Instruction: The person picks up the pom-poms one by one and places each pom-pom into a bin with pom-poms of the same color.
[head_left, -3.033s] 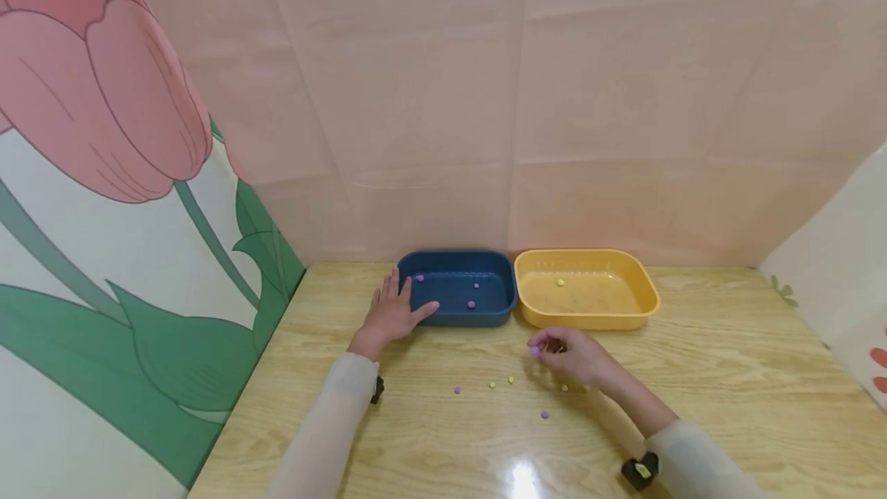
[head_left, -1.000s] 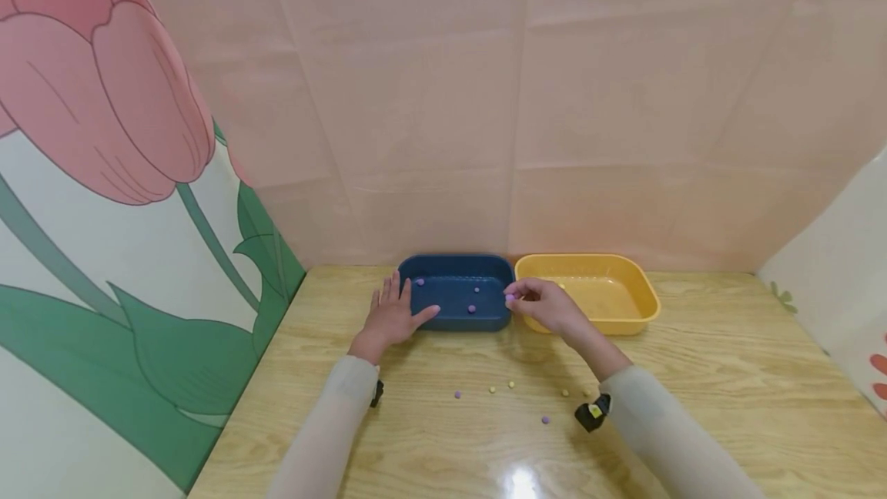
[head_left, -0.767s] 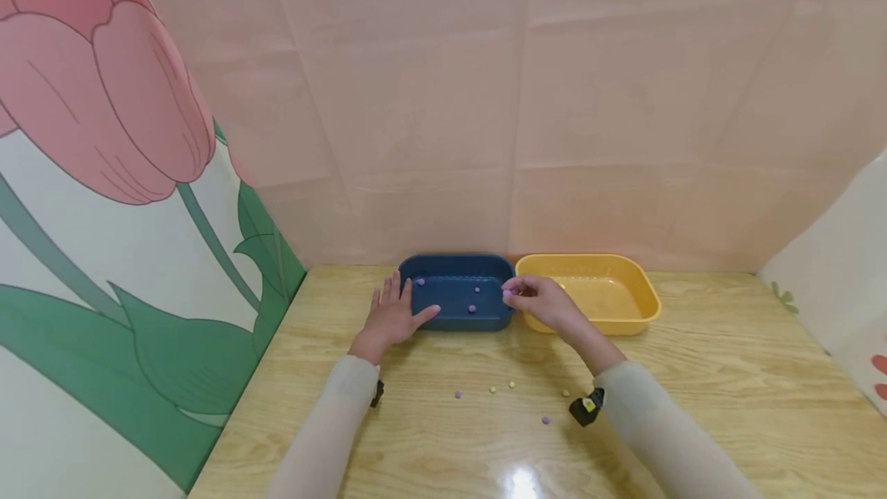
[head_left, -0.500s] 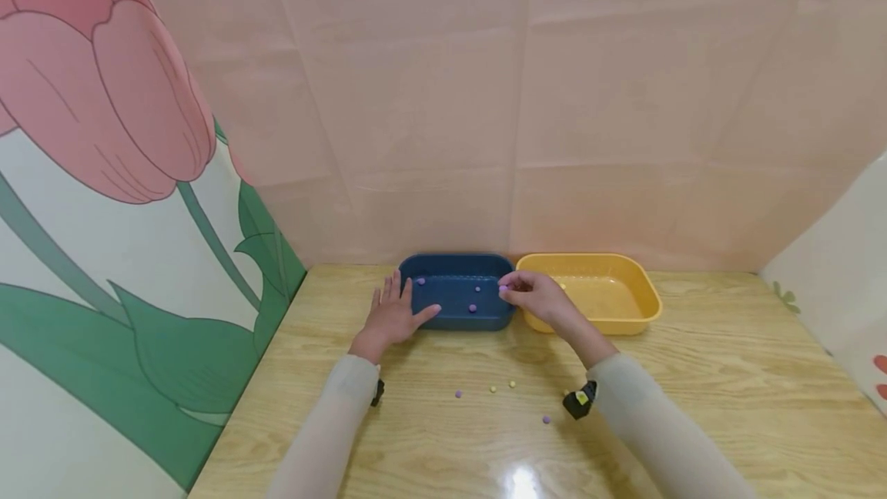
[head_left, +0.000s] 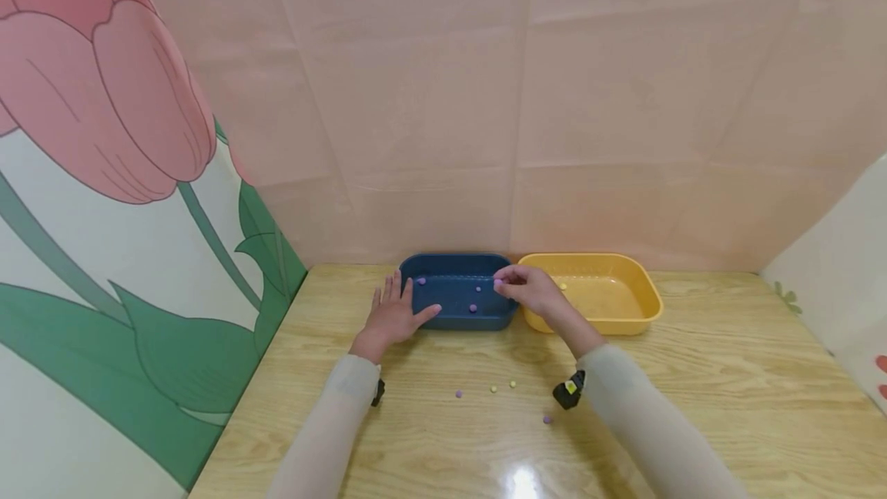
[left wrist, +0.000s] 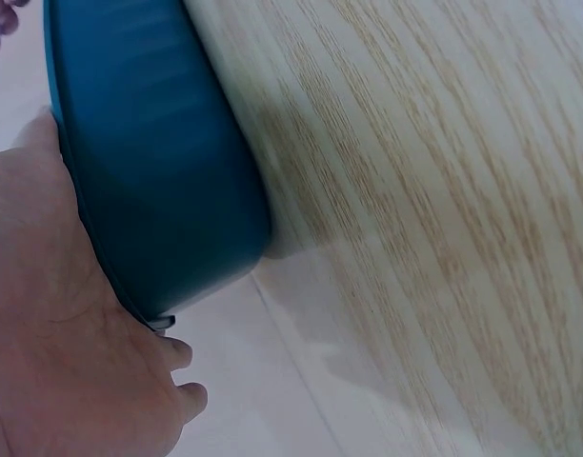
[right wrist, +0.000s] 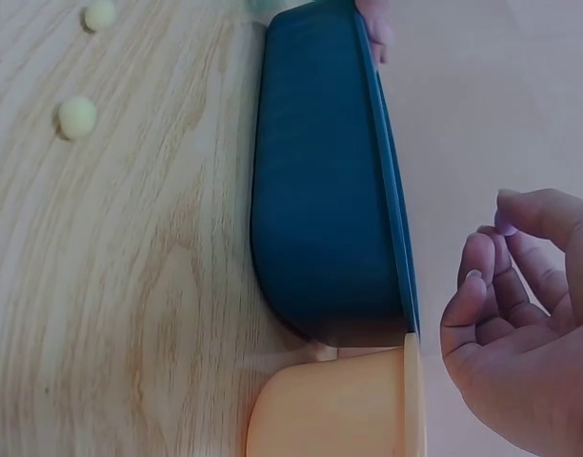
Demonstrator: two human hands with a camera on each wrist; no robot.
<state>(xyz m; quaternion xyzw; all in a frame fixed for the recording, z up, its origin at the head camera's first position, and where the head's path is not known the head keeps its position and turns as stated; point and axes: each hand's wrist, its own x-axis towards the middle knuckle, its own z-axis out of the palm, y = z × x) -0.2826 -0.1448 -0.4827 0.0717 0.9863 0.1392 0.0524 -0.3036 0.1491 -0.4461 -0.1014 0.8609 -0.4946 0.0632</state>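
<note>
My right hand pinches a small purple ball between thumb and fingertips, over the right end of the dark blue tray. In the right wrist view the ball shows at the tips, mostly covered. My left hand lies with fingers spread on the left end of the blue tray; in the left wrist view the palm is against the tray's rim. Inside the blue tray lie several purple balls, one near its front wall. A yellow tray stands right beside it, with a yellow ball in it.
On the wooden table, in front of the trays, lie two yellow balls and two purple ones, a left one and a right one. A pink cloth backdrop rises just behind the trays.
My right hand has carried the purple ball from above the table in front of the yellow tray up and leftward to over the blue tray. My left hand has kept its place.
</note>
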